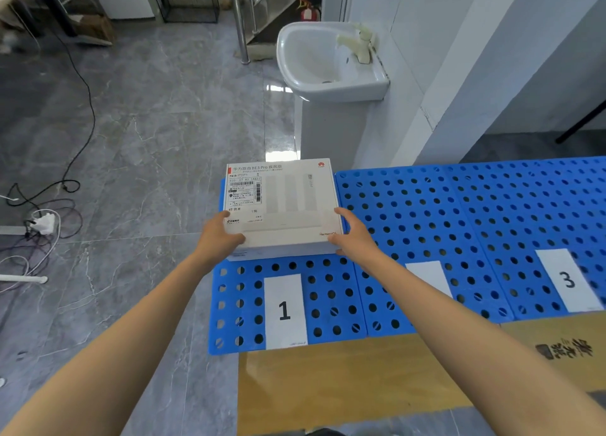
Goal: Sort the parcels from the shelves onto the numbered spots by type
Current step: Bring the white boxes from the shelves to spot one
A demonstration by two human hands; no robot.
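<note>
A: What does the white box [295, 203] say?
B: "BE3 Pro" amid Chinese characters along its far edge, a red Huawei logo [321, 164] at its far right corner, "HarmonyOS" near right. Its shipping label [244, 194] reads "1件"
A: Numbers nearby?
B: A paper sheet [284, 311] just nearer than the box reads "1"; another sheet [567, 280], well to its right, "3"

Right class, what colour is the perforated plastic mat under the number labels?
Bright blue perforated plastic mat, clearest in the head view.
</note>
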